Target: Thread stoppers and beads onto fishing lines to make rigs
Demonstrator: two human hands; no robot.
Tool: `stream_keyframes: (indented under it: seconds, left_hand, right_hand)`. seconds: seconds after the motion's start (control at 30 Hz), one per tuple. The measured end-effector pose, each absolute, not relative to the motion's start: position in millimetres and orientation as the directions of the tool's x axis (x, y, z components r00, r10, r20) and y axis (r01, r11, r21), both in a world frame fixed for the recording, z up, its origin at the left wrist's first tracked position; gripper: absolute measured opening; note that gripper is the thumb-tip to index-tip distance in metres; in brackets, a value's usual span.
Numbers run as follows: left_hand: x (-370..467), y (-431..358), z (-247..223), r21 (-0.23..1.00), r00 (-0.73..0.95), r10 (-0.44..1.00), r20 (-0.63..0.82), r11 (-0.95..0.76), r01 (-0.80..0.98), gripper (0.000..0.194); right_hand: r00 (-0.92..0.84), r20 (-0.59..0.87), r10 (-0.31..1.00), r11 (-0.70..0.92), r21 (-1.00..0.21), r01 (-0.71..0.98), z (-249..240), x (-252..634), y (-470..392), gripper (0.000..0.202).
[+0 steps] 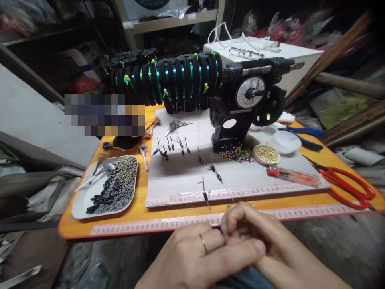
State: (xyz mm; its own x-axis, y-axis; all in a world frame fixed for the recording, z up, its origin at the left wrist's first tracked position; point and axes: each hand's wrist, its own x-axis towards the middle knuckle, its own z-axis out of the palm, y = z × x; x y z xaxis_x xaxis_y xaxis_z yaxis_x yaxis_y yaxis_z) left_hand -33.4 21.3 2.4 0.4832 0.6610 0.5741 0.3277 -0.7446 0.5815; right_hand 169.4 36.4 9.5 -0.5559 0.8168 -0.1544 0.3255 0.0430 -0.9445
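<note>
My left hand (195,253), with a ring on one finger, and my right hand (255,237) meet at the near edge of the orange table (180,212). Their fingertips pinch together on something very small and dark, which the fingers mostly hide. Just beyond them a small black float piece (205,195) lies on the white mat (186,172), with several similar rigged pieces (180,144) further back. A black winding machine (240,104) with a dial stands behind, its long shaft loaded with black spools (168,78) wound in green line.
A white tray (81,200) of small dark sinkers (116,184) sits at the left. Coloured beads (236,153), a tin of gold beads (266,154), a red-handled tool (293,175), red scissors (345,184) and blue pliers (303,134) lie at the right. Clutter surrounds the table.
</note>
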Motion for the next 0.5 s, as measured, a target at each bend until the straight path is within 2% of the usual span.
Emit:
stream_keyframes:
  seconds: [0.07, 0.13, 0.2, 0.3, 0.4, 0.5]
  left_hand:
    - [-29.7, 20.1, -6.8, 0.698, 0.392, 0.715, 0.579, -0.683, 0.216, 0.036]
    - [-25.6, 16.2, -16.1, 0.765, 0.273, 0.768, 0.579, -0.628, 0.145, 0.046]
    - [-21.6, 11.4, -22.9, 0.795, 0.142, 0.810, 0.570, -0.587, 0.153, 0.052]
    - [-16.9, 6.6, -27.3, 0.816, -0.020, 0.833, 0.553, -0.537, 0.215, 0.051]
    - [-14.9, 7.1, -27.9, 0.790, -0.046, 0.803, 0.594, -0.572, 0.218, 0.048]
    - [-15.8, 8.8, -28.8, 0.774, -0.030, 0.787, 0.616, -0.598, 0.208, 0.048]
  right_hand:
    - [-0.515, -0.100, 0.851, 0.080, -0.946, 0.315, 9.0, 170.6, 32.4, 0.009]
    - [-0.468, 0.000, 0.884, 0.183, -0.921, 0.345, 8.0, 170.3, 27.9, 0.016]
    - [-0.426, 0.138, 0.894, 0.322, -0.859, 0.398, 6.3, 169.2, 23.8, 0.024]
    - [-0.391, 0.307, 0.868, 0.477, -0.737, 0.479, 3.4, 167.3, 19.4, 0.034]
    - [-0.382, 0.393, 0.837, 0.545, -0.661, 0.515, 2.5, 166.0, 16.8, 0.037]
    - [-0.398, 0.439, 0.805, 0.591, -0.643, 0.486, 3.9, 164.7, 14.9, 0.036]
